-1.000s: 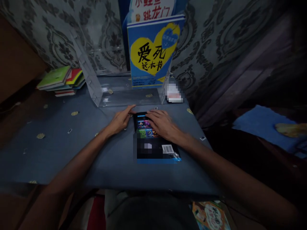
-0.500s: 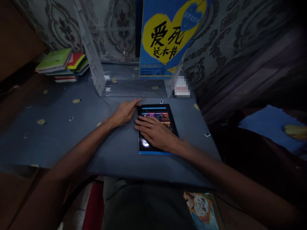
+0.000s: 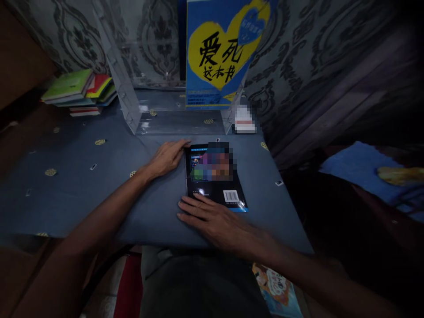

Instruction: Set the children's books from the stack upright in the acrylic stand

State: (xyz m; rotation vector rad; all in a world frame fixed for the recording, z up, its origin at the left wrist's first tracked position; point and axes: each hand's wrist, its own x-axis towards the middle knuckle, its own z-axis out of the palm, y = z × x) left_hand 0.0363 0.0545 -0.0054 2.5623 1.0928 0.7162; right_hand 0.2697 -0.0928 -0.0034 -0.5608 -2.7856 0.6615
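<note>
A thin black book [image 3: 217,190] with blue edge strips and a barcode lies flat on the grey-blue tablecloth [image 3: 159,212]; part of its cover is blurred out. My left hand [image 3: 167,157] rests on the cloth at the book's upper left corner, fingertips touching that corner, holding nothing. At the book's lower left, my right hand [image 3: 212,218] lies flat with its fingers stretched out over the bottom edge. Neither hand grips the book.
Behind the book stands a clear acrylic rack [image 3: 130,106] with a blue and yellow book [image 3: 212,57] upright in it. A pile of books [image 3: 77,90] sits at the back left. Another illustrated book [image 3: 278,287] is below the table's front edge.
My right hand has slid from the middle of the black book down towards its lower edge, uncovering the barcode. My left hand has stayed at the upper left corner.
</note>
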